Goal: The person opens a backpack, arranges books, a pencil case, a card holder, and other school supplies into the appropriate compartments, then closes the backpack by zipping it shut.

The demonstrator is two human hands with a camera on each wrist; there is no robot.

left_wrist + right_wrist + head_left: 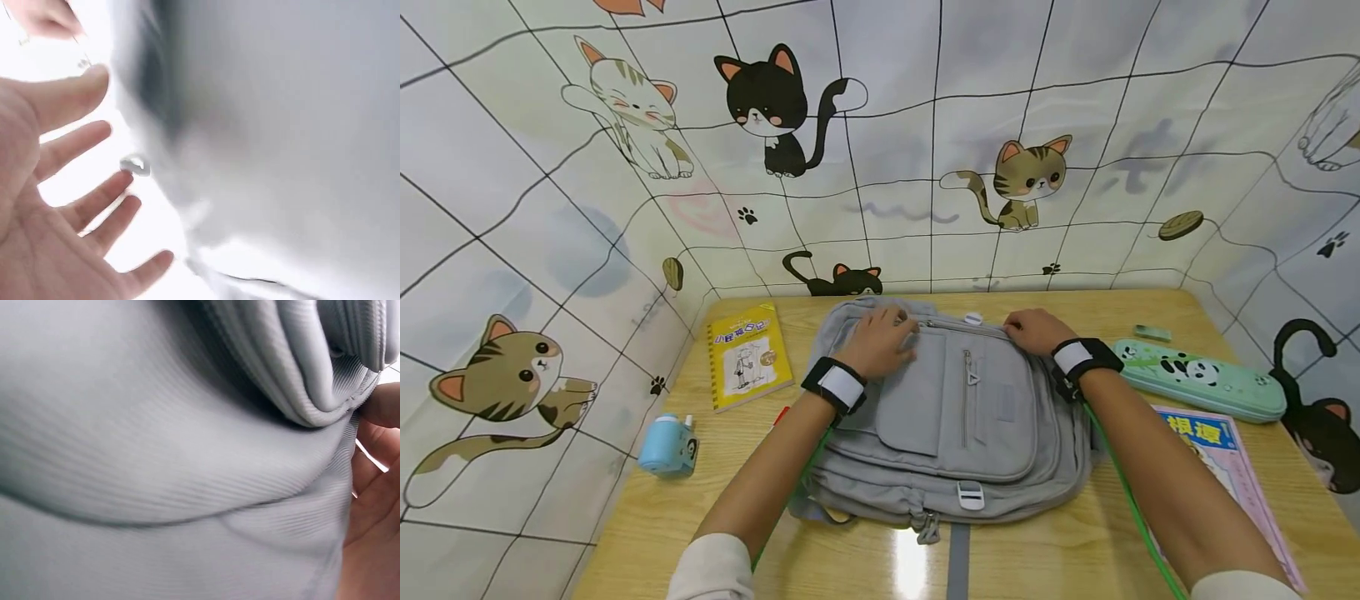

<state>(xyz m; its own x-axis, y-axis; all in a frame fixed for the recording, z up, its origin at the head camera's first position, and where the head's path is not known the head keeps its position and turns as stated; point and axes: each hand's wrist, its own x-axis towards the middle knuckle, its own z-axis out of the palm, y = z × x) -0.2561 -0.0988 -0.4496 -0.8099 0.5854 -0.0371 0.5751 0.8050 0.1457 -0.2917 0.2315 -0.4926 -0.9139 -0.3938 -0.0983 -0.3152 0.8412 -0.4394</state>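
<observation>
A grey backpack [913,400] lies flat on the wooden table, its zipped front pocket facing up. My left hand [880,342] is over its upper left part. In the left wrist view the fingers of that hand [59,187] are spread and relaxed, with nothing held, beside the bag's pale fabric. At the bag's upper right edge, my right hand [1039,332] grips the fabric. The right wrist view shows its thumb and fingers [381,419] at the edge of the grey cloth [156,450], the fingers partly hidden behind it.
Left of the bag are a yellow spiral notebook [748,357] and a blue pencil sharpener [667,446]. A green panda pencil case [1202,379], a small green block [1152,333] and a pink booklet [1240,467] lie to the right. Cat-print cloth [895,150] surrounds the table [1015,558].
</observation>
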